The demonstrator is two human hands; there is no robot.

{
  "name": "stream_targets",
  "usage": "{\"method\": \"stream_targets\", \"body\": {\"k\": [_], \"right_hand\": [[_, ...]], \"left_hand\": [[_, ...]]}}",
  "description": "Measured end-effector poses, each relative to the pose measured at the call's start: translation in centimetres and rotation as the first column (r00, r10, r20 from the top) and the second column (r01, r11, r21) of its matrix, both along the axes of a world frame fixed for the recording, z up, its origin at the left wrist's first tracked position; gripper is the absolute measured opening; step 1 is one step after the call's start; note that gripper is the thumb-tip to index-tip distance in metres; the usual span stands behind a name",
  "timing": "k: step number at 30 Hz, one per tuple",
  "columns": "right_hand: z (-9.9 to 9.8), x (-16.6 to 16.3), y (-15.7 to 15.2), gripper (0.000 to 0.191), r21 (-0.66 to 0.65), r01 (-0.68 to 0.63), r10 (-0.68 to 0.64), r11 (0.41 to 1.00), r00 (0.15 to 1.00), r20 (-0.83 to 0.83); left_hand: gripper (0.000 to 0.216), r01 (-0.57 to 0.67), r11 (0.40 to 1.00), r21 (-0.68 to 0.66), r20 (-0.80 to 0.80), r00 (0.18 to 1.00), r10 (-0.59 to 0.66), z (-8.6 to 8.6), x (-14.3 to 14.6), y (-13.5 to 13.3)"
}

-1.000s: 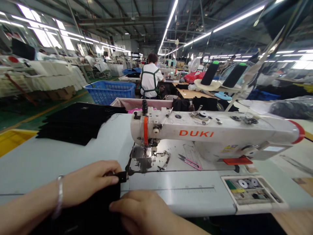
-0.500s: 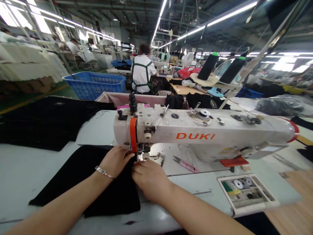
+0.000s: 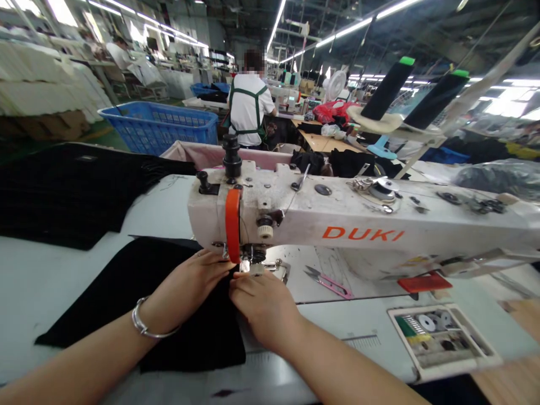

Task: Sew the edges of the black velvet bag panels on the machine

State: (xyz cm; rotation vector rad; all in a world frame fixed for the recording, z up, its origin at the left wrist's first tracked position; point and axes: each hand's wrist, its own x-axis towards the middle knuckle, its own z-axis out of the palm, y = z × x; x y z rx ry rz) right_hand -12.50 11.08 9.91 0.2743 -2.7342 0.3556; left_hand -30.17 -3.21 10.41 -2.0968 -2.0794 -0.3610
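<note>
A piece of black fabric (image 3: 185,337) lies flat on the sewing machine bed, its right edge running up to the needle area. My left hand (image 3: 188,287), with a silver bangle at the wrist, rests on the fabric, fingers stretched towards the presser foot. Just right of it, my right hand (image 3: 265,306) has its fingers curled at the fabric's right edge, close in front of the foot; the fingertips are partly hidden. Above both hands stands the white sewing machine (image 3: 295,208) with an orange strap-like guard (image 3: 232,225).
Pink thread snips (image 3: 329,282) lie on the bed right of my hands. A bobbin tray (image 3: 442,340) is set into the table. Stacked black fabric (image 3: 63,191) sits at left, a blue basket (image 3: 160,129) behind. Thread cones (image 3: 388,90) stand at right; a person (image 3: 251,109) works ahead.
The view has shifted, and the machine appears closer. My left hand has flattened, its fingers more stretched over the fabric. The right hand stays at the fabric's edge.
</note>
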Motion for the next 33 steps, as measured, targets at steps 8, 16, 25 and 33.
{"method": "stream_targets", "body": {"k": [8,16,25,33], "right_hand": [[-0.2,0.7,0.1,0.017,-0.088,-0.049,0.041,0.995,0.995,-0.089],[-0.2,0.9,0.5,0.021,-0.124,-0.014,0.003,0.992,0.996,-0.089],[-0.1,1.0,0.3,0.021,-0.116,-0.012,0.005,0.993,0.998,-0.063],[-0.3,0.5,0.4,0.020,-0.094,0.000,-0.003,0.996,1.000,-0.024]], "left_hand": [[0.049,-0.015,1.000,0.009,-0.031,0.999,0.015,-0.5,1.7,-0.5],[0.038,-0.070,0.996,0.049,0.071,0.995,0.066,0.1,2.2,-0.2],[0.035,-0.074,0.996,0.041,0.193,0.979,0.064,0.4,1.6,0.1],[0.035,-0.103,0.995,0.007,0.268,0.959,0.097,0.6,1.1,0.6]]}}
